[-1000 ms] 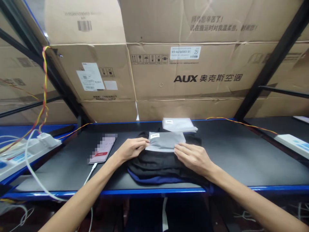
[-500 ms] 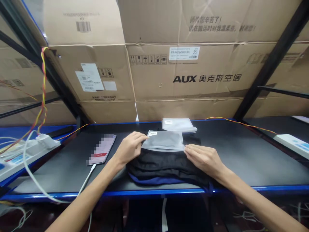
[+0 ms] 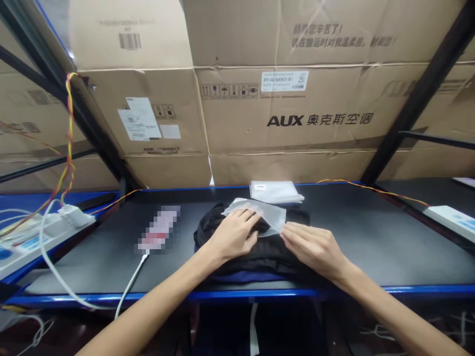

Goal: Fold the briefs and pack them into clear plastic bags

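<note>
A frosted plastic bag (image 3: 275, 215) lies on top of a folded black garment (image 3: 272, 254) with a dark blue layer underneath. My right hand (image 3: 313, 247) pinches the bag's near right corner between thumb and fingers. My left hand (image 3: 235, 235) is at the bag's near edge, palm down, with the thumb apart from the bent fingers. Those fingertips meet the lifted film; whether they are inside the bag's mouth I cannot tell. The film slants up between both hands.
Behind the garment lies a stack of similar bags (image 3: 278, 191). A phone (image 3: 159, 230) on a white cable (image 3: 129, 282) is to the left. Power strips (image 3: 40, 242) sit at both sides. Cardboard (image 3: 319, 138) and black posts (image 3: 415, 94) stand behind the table.
My left hand has moved right from the bag's left corner onto its near middle. The bag's upper film has lifted and folded over. My right hand keeps its pinch at the right corner.
</note>
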